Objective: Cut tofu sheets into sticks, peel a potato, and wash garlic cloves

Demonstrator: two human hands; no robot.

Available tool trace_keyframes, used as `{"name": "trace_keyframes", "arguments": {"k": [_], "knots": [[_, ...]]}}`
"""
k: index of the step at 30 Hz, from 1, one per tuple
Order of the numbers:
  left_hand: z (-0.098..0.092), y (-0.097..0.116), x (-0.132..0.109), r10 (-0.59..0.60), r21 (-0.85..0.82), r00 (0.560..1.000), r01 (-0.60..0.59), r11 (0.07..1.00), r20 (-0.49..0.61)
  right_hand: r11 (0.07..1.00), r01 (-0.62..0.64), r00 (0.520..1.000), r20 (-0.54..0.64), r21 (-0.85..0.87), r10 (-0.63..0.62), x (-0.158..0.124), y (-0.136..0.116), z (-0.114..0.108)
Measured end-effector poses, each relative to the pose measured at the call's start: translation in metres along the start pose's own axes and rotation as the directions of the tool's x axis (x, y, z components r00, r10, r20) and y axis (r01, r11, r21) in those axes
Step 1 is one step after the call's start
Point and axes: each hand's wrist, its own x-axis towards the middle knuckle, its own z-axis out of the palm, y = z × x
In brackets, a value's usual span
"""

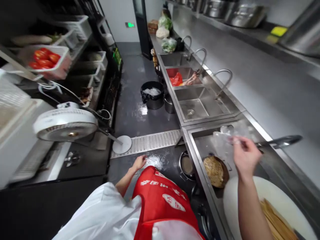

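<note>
My right hand [245, 156] is raised over the nearest steel sink [207, 146], fingers pinched on a crumpled piece of clear plastic [222, 139]. Just below it in the sink sits a dark bowl of brownish strands [216, 171]. A large white plate [262, 196] lies nearer me, with pale wooden sticks [278, 223] on its right side. A tap spout [282, 141] reaches in from the right behind the hand. My left hand [139, 162] hangs at my side over the dark floor, fingers loosely curled with nothing in them. I wear a red apron [160, 196].
More sinks [200, 103] run along the steel counter, one holding a red bag [176, 80]. On the floor stand a black bin [153, 95], a small pot [187, 165] and a drain grate [147, 141]. Left: a white fan [65, 124] and a basket of tomatoes [46, 60].
</note>
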Motion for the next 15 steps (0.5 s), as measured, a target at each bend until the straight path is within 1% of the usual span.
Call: {"name": "trace_keyframes", "arguments": {"k": [1, 2, 3, 4, 6, 7, 8, 9, 10, 11, 12, 13, 15], "knots": [[-0.014, -0.001, 0.014, 0.039, -0.079, 0.999, -0.039, 0.996, -0.004, 0.999, -0.023, 0.987, 0.158, 0.045, 0.015, -0.004, -0.016, 0.044], [-0.027, 0.003, 0.03, 0.106, -0.183, 0.994, -0.107, 0.977, -0.014, 0.995, -0.051, 0.946, 0.323, 0.089, 0.019, -0.009, -0.031, 0.086], [-0.039, 0.011, 0.047, 0.188, -0.296, 0.982, -0.188, 0.936, -0.029, 0.989, -0.084, 0.881, 0.473, 0.126, 0.015, -0.016, -0.044, 0.127], [-0.05, 0.022, 0.064, 0.273, -0.408, 0.961, -0.27, 0.872, -0.052, 0.981, -0.115, 0.803, 0.596, 0.155, 0.0, -0.025, -0.055, 0.165], [-0.064, 0.045, 0.099, 0.379, -0.54, 0.922, -0.36, 0.761, -0.08, 0.97, -0.155, 0.649, 0.76, 0.186, -0.042, -0.044, -0.072, 0.232], [-0.068, 0.054, 0.116, 0.395, -0.569, 0.912, -0.384, 0.727, -0.111, 0.968, -0.155, 0.575, 0.815, 0.195, -0.072, -0.054, -0.077, 0.26], [-0.071, 0.06, 0.134, 0.388, -0.582, 0.908, -0.402, 0.707, -0.155, 0.969, -0.14, 0.511, 0.853, 0.204, -0.106, -0.062, -0.081, 0.286], [-0.073, 0.062, 0.152, 0.361, -0.584, 0.91, -0.409, 0.701, -0.205, 0.971, -0.118, 0.459, 0.878, 0.209, -0.133, -0.069, -0.082, 0.31], [-0.076, 0.061, 0.172, 0.314, -0.586, 0.916, -0.402, 0.704, -0.251, 0.973, -0.093, 0.421, 0.894, 0.212, -0.154, -0.074, -0.081, 0.332], [-0.08, 0.056, 0.192, 0.25, -0.594, 0.925, -0.375, 0.712, -0.286, 0.975, -0.07, 0.397, 0.903, 0.21, -0.166, -0.076, -0.079, 0.353], [-0.086, 0.049, 0.213, 0.171, -0.609, 0.937, -0.329, 0.721, -0.305, 0.978, -0.052, 0.388, 0.907, 0.201, -0.166, -0.076, -0.074, 0.373], [-0.094, 0.04, 0.235, 0.085, -0.627, 0.947, -0.272, 0.73, -0.311, 0.981, -0.045, 0.389, 0.908, 0.188, -0.156, -0.073, -0.068, 0.393], [-0.118, 0.019, 0.28, -0.078, -0.634, 0.947, -0.146, 0.759, -0.311, 0.986, -0.072, 0.389, 0.915, 0.149, -0.11, -0.062, -0.05, 0.432]]}}
